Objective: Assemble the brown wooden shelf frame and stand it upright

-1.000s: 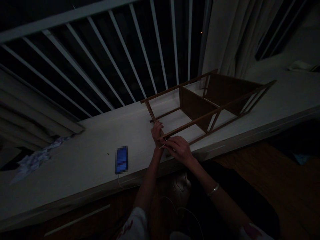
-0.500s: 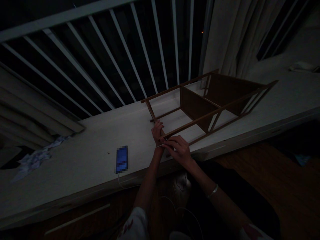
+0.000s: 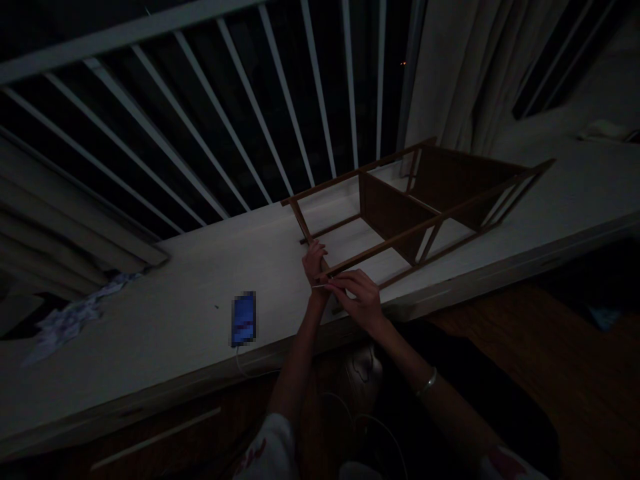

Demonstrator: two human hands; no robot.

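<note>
A brown wooden shelf frame (image 3: 415, 200) lies on its side on a pale window ledge (image 3: 190, 313). My left hand (image 3: 314, 262) is closed round the near corner post of the frame. My right hand (image 3: 357, 300) sits just beside it at the same corner, fingers pinched on a thin pale tool whose tip points left toward the joint. A bracelet shows on my right wrist. The room is very dark.
A lit phone (image 3: 243, 319) with a cable lies on the ledge left of my hands. Crumpled paper (image 3: 75, 317) sits at the far left. White window bars (image 3: 225, 127) rise behind the ledge and a curtain (image 3: 450, 73) hangs at the right. Dark wooden floor lies below.
My right hand has shifted slightly and turned the thin tool a little at the frame's corner. The left hand and the frame have stayed put.
</note>
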